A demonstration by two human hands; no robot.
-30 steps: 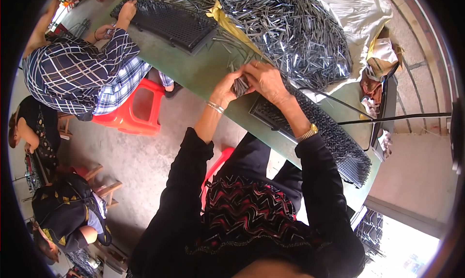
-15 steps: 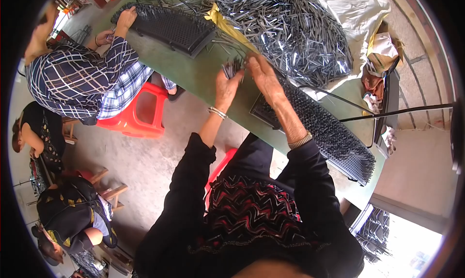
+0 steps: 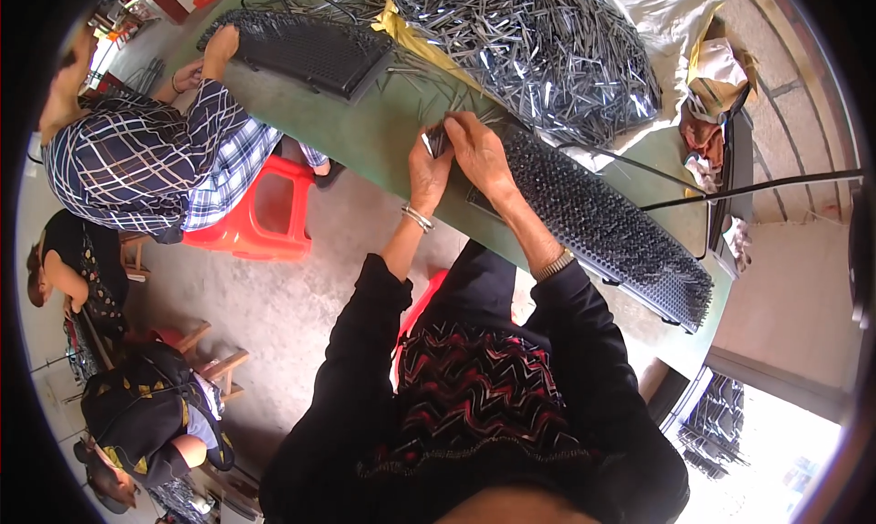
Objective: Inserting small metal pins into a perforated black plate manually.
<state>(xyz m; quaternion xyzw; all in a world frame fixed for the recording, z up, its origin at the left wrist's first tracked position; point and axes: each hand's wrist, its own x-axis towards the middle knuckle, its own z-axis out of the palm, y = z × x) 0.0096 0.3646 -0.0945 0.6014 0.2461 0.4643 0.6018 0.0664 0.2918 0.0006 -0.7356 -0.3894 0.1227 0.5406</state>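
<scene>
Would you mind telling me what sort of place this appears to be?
Probably a small hand-assembly workshop: a heap of metal pins lies on a green table, a black studded rack sits in front of the person, and a co-worker sits alongside on a red stool.

Both hands have reached farther up the desk [image 3: 365, 136] toward the pile of metal pins [image 3: 538, 45]; the left hand [image 3: 429, 163] now meets the right hand [image 3: 474, 150] over a small pin bundle [image 3: 436, 141].

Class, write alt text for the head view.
A person's left hand and right hand pinch a small bunch of metal pins over a green table, beside a black studded board and a big pin pile.
</scene>
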